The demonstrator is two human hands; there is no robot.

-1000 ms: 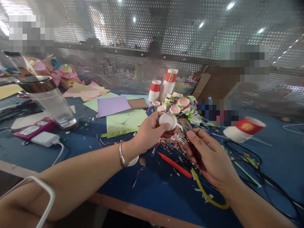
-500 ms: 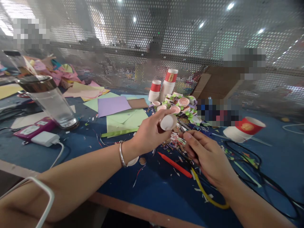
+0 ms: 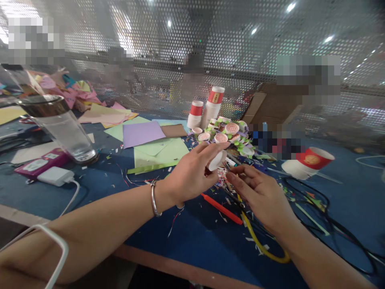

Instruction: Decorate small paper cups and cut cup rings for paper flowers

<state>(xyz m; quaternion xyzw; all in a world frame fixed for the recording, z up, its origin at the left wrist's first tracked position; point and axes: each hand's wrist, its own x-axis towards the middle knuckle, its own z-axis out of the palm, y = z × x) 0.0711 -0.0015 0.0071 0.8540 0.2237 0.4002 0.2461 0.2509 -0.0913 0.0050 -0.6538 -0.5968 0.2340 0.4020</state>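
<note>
My left hand (image 3: 189,172) is closed round a small white cut-down paper cup (image 3: 217,159), held above the blue table (image 3: 192,241). A silver bangle (image 3: 154,198) sits on that wrist. My right hand (image 3: 258,194) hovers just right of the cup with its fingers curled over a dark thin tool that I cannot make out. Paper scraps (image 3: 222,178) lie under both hands. Behind them is a cluster of cut cup bottoms with green bits (image 3: 230,134).
A glass tumbler (image 3: 61,128) stands at the left near a white charger (image 3: 55,176). Coloured paper sheets (image 3: 144,138) lie mid-table. Stacked red-and-white cups (image 3: 212,106) stand at the back, one cup (image 3: 309,160) lies at the right. A red pen (image 3: 222,208), yellow tube (image 3: 258,241) and black cables (image 3: 331,224) are nearby.
My left hand has turned the white cup so its bottom faces away and shifted slightly right. My right hand has moved left and down, closer to the cup.
</note>
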